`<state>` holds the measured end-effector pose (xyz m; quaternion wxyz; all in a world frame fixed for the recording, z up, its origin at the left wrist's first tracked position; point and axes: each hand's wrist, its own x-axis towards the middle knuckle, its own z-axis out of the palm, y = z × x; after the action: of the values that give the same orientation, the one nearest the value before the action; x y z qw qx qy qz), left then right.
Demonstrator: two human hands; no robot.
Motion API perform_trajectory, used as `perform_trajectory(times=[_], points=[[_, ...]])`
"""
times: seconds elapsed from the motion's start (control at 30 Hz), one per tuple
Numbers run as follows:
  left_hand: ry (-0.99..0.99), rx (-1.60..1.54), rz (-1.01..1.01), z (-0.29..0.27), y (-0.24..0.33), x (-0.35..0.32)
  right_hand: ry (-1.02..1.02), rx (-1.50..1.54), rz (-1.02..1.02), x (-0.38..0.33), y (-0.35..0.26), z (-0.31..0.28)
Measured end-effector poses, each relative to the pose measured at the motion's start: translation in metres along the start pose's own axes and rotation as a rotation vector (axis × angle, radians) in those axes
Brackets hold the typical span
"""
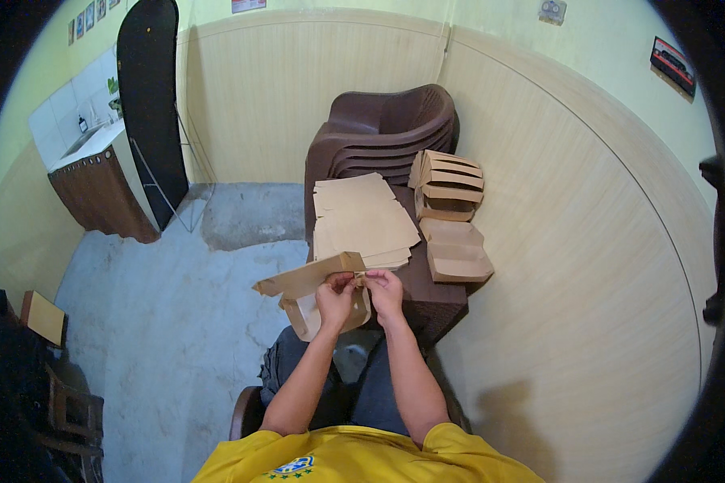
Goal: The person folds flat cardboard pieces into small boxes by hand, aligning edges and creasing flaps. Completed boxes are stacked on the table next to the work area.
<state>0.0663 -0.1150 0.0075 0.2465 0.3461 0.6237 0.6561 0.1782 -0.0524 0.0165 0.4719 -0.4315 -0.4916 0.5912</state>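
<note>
Both hands (361, 291) hide cardboard box (314, 283) corner fold.

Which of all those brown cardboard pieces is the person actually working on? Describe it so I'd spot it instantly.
Start at the stack of dark brown plastic chairs by the wall. In front of it, nearer than the pile of flat sheets, both hands hold a half-folded cardboard box. It alone is lifted; the finished boxes sit stacked at the right.

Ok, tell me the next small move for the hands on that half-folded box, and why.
Probably press the pinched corner flap home. Both the left hand and right hand grip one corner of the brown cardboard box, whose long side still sticks out unfolded, unlike the finished boxes.
</note>
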Motion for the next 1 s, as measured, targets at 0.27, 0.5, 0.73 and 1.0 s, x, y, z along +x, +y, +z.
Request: perform_trajectory(times=[0.27,0.5,0.73,1.0], points=[[-0.023,-0.154,-0.067,0.006,0.0,0.003,0.062,-0.195,-0.123,0.0,-0.015,0.003],[-0.012,-0.095,-0.017,0.0,-0.001,0.008,0.072,-0.312,-0.237,-0.002,-0.015,0.006],[-0.093,-0.231,-0.163,-0.003,-0.002,0.015,0.058,-0.325,-0.163,-0.005,-0.016,0.007],[-0.138,-0.189,-0.145,-0.006,-0.003,0.018,0.013,-0.125,-0.135,-0.002,-0.011,0.005]])
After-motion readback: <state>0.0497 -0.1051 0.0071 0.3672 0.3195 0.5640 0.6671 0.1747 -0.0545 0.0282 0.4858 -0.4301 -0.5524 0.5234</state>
